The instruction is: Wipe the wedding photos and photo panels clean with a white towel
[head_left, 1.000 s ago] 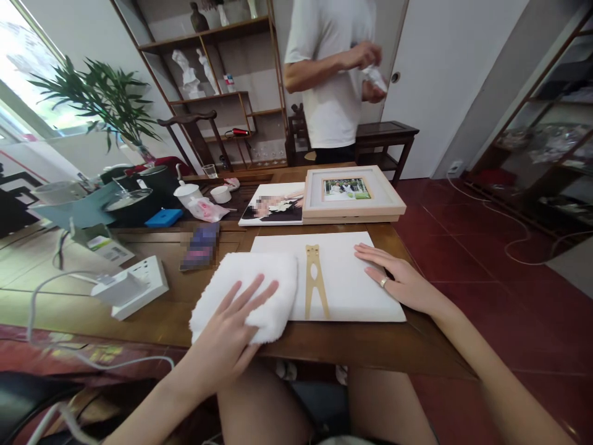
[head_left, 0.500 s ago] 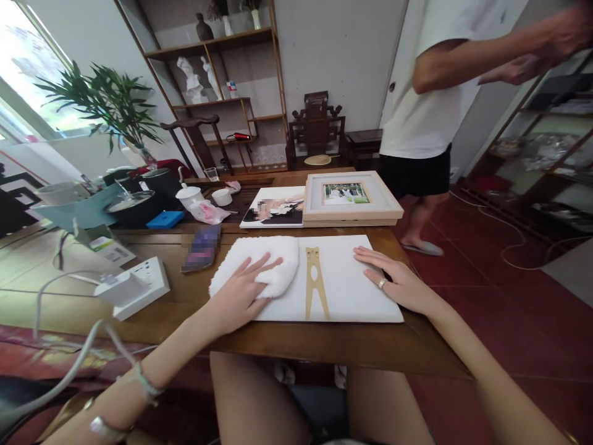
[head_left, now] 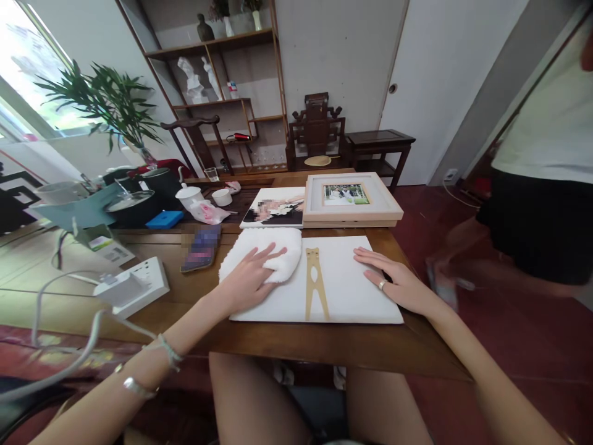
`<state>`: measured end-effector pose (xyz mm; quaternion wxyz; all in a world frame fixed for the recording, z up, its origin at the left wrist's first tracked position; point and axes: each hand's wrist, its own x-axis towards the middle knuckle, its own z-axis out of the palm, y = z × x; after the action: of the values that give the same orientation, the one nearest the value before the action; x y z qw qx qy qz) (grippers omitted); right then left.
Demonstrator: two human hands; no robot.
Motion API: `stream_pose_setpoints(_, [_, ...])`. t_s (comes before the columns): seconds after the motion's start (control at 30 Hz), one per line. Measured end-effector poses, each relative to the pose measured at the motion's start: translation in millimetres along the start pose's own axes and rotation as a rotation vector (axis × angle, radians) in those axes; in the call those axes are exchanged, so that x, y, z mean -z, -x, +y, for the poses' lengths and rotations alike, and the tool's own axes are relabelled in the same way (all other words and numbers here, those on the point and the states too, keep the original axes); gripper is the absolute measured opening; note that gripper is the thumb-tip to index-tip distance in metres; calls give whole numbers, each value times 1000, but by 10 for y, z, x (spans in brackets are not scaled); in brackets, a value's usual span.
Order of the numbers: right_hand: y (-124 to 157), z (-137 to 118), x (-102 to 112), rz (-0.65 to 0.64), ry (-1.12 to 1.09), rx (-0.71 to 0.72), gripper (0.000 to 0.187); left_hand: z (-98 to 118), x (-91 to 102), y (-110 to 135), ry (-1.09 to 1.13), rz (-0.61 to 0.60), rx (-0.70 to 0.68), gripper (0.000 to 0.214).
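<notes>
A white rectangular panel [head_left: 345, 281] lies flat at the table's front edge. Down its middle runs a gold A-shaped piece [head_left: 315, 281] with an animal-head top. My left hand [head_left: 250, 275] rests flat on a fluffy white cloth [head_left: 287, 262], fingers spread; the cloth covers the panel's upper left part and overhangs its left side. On the panel's right edge lies my right hand [head_left: 391, 275], open, fingers stretched out, a ring on one finger. Behind the panel are a photo print [head_left: 275, 210] and a pale wooden picture frame [head_left: 354, 216] holding a small photo.
To the left are a phone [head_left: 201, 248], a white power strip [head_left: 141, 287] with cables, a blue box [head_left: 165, 219], a white cup [head_left: 222, 197] and a dark pot [head_left: 134, 207]. A person [head_left: 542, 185] stands blurred at the right. Shelves and dark wooden chairs stand behind.
My left hand and the cloth have slid away from me and slightly right over the panel. My right hand stays put. The other person has moved to the right.
</notes>
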<state>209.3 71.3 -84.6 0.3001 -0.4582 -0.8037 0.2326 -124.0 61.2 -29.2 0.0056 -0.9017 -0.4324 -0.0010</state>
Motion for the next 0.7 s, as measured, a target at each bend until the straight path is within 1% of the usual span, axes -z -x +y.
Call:
stream_pose_setpoints(0.1, [2, 13, -8, -3, 3, 0, 39, 225, 6, 208, 31, -4, -50, 25])
stream_pose_setpoints(0.23, [2, 31, -14, -6, -2, 1, 40, 492, 14, 482, 63, 27, -125, 24])
stream_pose_setpoints(0.3, [3, 32, -11, -8, -5, 6, 40, 569, 16, 568, 70, 34, -128, 24])
stream_pose_setpoints(0.37, [5, 28, -7, -8, -7, 8, 40, 594, 18, 598, 79, 30, -105, 25])
stream_pose_setpoints(0.43, [7, 24, -3, -5, -11, 7, 40, 567, 20, 565, 86, 16, -61, 26])
stream_pose_setpoints(0.5, [8, 25, -2, 2, -21, 8, 39, 499, 17, 473, 83, 1, -15, 27])
stream_pose_setpoints(0.7, [1, 16, -6, 13, -60, 21, 39, 227, -54, -17, -6, 9, 106, 34])
